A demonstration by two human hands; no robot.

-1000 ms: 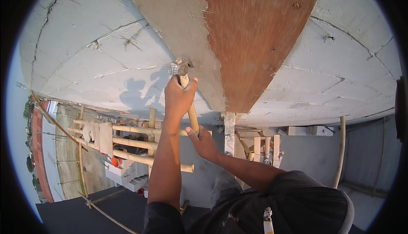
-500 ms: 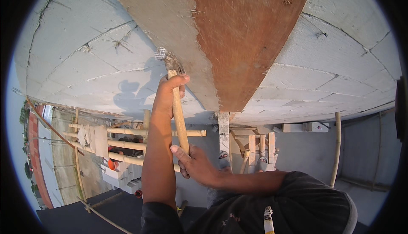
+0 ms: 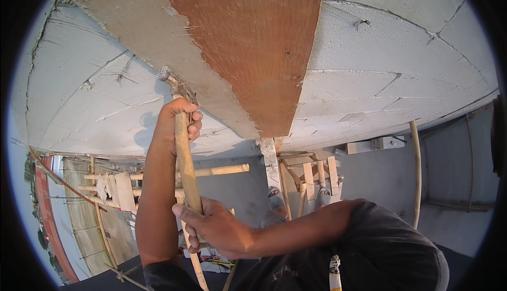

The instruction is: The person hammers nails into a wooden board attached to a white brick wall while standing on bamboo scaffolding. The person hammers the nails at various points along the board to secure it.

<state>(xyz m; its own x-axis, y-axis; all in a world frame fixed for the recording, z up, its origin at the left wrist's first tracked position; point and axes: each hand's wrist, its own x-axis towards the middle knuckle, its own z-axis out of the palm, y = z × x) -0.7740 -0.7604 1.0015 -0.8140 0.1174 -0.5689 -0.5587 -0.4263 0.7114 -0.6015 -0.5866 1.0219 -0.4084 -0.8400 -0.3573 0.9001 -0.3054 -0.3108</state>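
Observation:
A claw hammer [image 3: 188, 169] with a pale wooden handle is raised in front of the wall, its worn metal head up and to the left. My left hand [image 3: 182, 119] is closed round the handle just below the head, its fingers curled. Lower down, my right hand [image 3: 216, 227] grips the handle near its butt end. Behind the hammer head runs a band of grey plaster [image 3: 211, 87]. It borders a reddish-brown wooden board [image 3: 253, 43], which narrows downward. Whether the head touches the plaster I cannot tell.
Pale block walls [image 3: 380, 53] flank the board, with a bit of wire [image 3: 362, 23] sticking out. Bamboo poles [image 3: 222, 170] cross below on the left; another pole [image 3: 416, 175] stands at right. Timber pieces [image 3: 309, 180] lie by my sandalled feet. A cigarette [image 3: 335, 272] shows at the lower edge.
The view has shifted, so the board, hammer and both hands appear farther left. The hammer leans more to the left. Both hands keep their hold on the handle.

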